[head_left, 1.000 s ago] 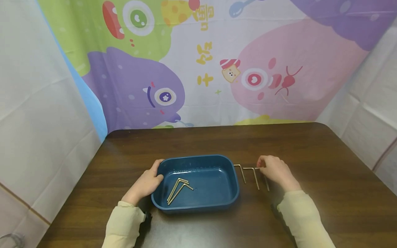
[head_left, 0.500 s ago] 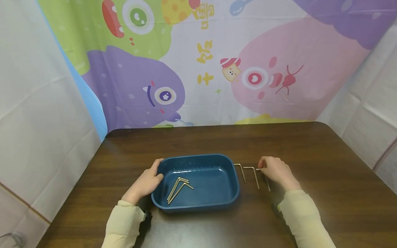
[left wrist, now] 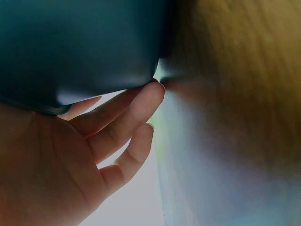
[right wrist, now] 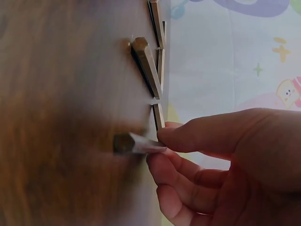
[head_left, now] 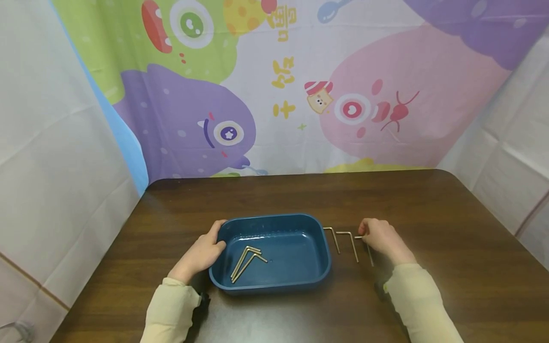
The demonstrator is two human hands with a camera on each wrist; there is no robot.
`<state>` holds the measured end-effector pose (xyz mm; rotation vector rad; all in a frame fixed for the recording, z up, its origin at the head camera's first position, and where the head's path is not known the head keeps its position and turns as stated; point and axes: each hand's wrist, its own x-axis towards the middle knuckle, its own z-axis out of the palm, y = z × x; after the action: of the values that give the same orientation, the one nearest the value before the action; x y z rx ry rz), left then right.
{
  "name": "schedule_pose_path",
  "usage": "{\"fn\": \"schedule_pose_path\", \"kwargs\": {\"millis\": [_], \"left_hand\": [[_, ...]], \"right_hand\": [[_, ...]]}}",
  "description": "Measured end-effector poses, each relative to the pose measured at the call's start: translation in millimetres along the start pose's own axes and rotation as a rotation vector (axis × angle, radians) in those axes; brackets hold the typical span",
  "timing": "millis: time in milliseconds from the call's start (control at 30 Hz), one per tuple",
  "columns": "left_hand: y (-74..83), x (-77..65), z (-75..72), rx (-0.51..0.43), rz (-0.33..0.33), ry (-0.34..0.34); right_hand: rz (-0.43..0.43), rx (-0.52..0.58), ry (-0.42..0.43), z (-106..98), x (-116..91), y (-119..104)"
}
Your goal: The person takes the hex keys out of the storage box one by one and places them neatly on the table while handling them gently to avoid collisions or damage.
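Printed cloth (head_left: pixel 279 143) hangs behind the brown counter (head_left: pixel 274 195). On it sits a blue tray (head_left: pixel 291 269), its left end gripped by my left hand (head_left: pixel 201 252). Beyond the tray's right end, my right hand (head_left: pixel 383 239) pinches one key (right wrist: pixel 134 142) near its bend. Two more keys (head_left: pixel 354 247) lie between; other keys (head_left: pixel 245 267) rest inside the tray, toward the left.
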<state>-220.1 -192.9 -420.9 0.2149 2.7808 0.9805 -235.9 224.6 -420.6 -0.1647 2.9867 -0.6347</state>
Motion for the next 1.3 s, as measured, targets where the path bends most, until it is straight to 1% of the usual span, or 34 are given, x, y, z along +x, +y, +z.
{"fn": "schedule_pose_path", "kwargs": {"millis": [267, 500, 733, 967, 1300], "left_hand": [[0.2, 0.1, 0.1, -0.007, 0.001, 0.003], [0.5, -0.5, -0.1, -0.007, -0.005, -0.006], [0.3, 0.3, -0.1, 0.005, 0.001, 0.004], [0.5, 0.2, 0.0, -0.007, -0.005, -0.001], [1.3, 0.0, -0.2, -0.013, -0.01, -0.003]], "right_hand": [[0.029, -0.001, -0.021, 1.3, 0.2, 0.0], [0.014, -0.004, -0.011, 2.0, -0.1, 0.1], [0.001, -0.002, 0.001, 1.8, -0.1, -0.1], [-0.017, -0.01, 0.013, 1.9, -0.6, 0.1], [-0.02, -0.011, 0.019, 2.8, 0.0, 0.9]]}}
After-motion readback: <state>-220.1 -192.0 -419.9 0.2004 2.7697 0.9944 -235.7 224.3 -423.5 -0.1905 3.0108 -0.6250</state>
